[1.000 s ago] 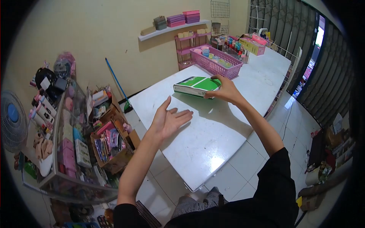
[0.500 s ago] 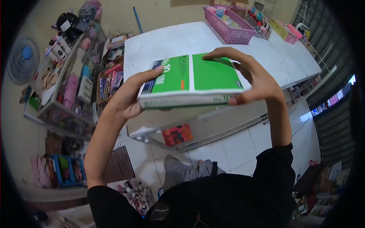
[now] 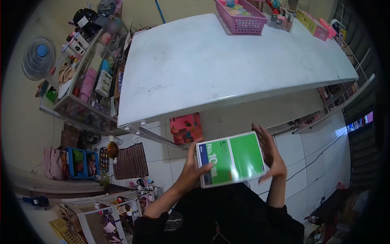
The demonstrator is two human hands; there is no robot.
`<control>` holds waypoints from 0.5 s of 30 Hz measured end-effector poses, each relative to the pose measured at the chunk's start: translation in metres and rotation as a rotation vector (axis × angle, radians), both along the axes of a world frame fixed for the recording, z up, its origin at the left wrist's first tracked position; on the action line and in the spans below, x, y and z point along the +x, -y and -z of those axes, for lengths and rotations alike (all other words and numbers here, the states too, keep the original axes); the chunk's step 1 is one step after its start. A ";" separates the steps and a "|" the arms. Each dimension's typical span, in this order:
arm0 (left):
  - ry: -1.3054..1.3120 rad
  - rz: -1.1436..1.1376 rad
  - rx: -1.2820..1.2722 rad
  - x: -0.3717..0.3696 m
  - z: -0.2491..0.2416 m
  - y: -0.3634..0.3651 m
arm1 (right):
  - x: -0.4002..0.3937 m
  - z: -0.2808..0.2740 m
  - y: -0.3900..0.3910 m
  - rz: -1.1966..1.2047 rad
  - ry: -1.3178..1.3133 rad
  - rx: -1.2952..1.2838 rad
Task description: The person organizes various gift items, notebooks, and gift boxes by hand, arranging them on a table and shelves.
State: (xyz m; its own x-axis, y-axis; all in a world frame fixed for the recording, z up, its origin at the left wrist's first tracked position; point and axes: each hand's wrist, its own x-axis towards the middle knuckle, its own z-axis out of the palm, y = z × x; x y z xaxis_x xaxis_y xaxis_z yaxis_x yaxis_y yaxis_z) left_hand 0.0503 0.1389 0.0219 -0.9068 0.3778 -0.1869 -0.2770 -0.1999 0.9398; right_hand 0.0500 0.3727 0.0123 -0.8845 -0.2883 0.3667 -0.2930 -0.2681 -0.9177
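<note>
A green, white and dark blue box of staples (image 3: pixel 243 155), marked No.10, is held close in front of my chest with its large printed face toward me. My left hand (image 3: pixel 194 171) grips its left side, thumb across the blue and green front and the other fingers partly hidden at the edge and behind. At the right edge of the box, my right hand (image 3: pixel 275 160) is curved with thumb and fingers spread apart, right beside the cardboard.
Beyond the box stands a white table (image 3: pixel 174 69), with a pink basket (image 3: pixel 248 25) and a yellow box (image 3: pixel 310 24) at its back. Below the tabletop sits a red patterned box (image 3: pixel 186 128). On the left are a glass display case (image 3: pixel 77 107) and a fan (image 3: pixel 39 57).
The box has come down and closer to my body, from over the table's front edge to before my chest. My right hand's fingers have come off its green face.
</note>
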 end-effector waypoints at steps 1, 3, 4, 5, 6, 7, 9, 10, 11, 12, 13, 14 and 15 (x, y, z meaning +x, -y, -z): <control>0.127 -0.039 0.082 -0.002 0.020 -0.009 | 0.003 0.027 0.000 0.075 0.133 -0.170; 0.093 -0.127 0.130 -0.007 0.063 -0.025 | 0.015 0.084 0.006 0.164 0.587 -0.309; 0.051 -0.225 0.180 -0.010 0.083 -0.031 | 0.018 0.111 0.013 0.135 0.753 -0.485; 0.058 -0.213 0.173 -0.011 0.100 -0.036 | 0.018 0.129 0.022 0.103 0.916 -0.665; 0.030 -0.301 0.135 -0.012 0.115 -0.040 | 0.017 0.133 0.033 0.129 0.929 -0.611; 0.000 -0.389 0.097 -0.012 0.129 -0.043 | 0.014 0.135 0.045 0.155 0.941 -0.557; 0.076 -0.432 0.116 -0.007 0.154 -0.044 | 0.002 0.136 0.064 0.216 0.887 -0.461; 0.034 -0.487 0.024 -0.005 0.168 -0.044 | -0.004 0.141 0.071 0.254 0.907 -0.429; -0.011 -0.540 -0.067 -0.005 0.183 -0.043 | -0.010 0.151 0.076 0.291 0.926 -0.397; -0.062 -0.565 -0.096 -0.007 0.191 -0.043 | -0.017 0.164 0.078 0.292 0.930 -0.401; -0.059 -0.566 -0.099 -0.008 0.199 -0.041 | -0.023 0.178 0.079 0.318 0.941 -0.424; -0.025 -0.519 -0.022 -0.010 0.200 -0.040 | -0.031 0.193 0.080 0.342 0.951 -0.445; 0.006 -0.475 0.057 -0.013 0.203 -0.038 | -0.041 0.210 0.078 0.335 0.956 -0.441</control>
